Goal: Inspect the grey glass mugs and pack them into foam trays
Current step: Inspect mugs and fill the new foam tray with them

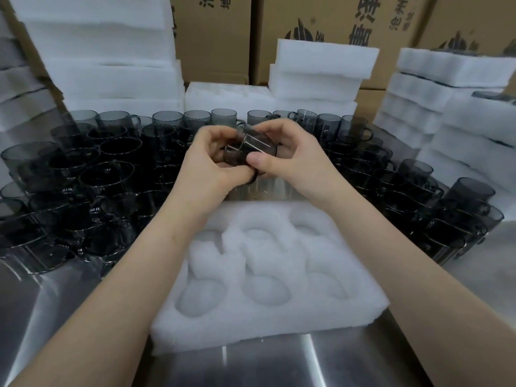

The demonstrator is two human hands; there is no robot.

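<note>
- Grey cylindrical glass mug [248, 149]: on its side in mid-air, between both hands, above the far edge of the foam tray, over the middle of the desk.
- Left hand [209, 160]: fingers curled round the mug's left end, grasping it.
- Right hand [290, 157]: thumb and fingers pinching the mug's right end.
- White rectangular foam tray [279, 325] with round pockets: flat near the front edge of the shiny steel desk [279, 364].
- Crowded upright grey glass mugs: along the desk's left edge [97, 177], far edge and right edge [418, 205].
- Stacked white foam blocks [106, 51] and brown cardboard boxes [217, 37]: beyond the far edge.

"沧州" — on a cardboard box [406, 48]
</note>
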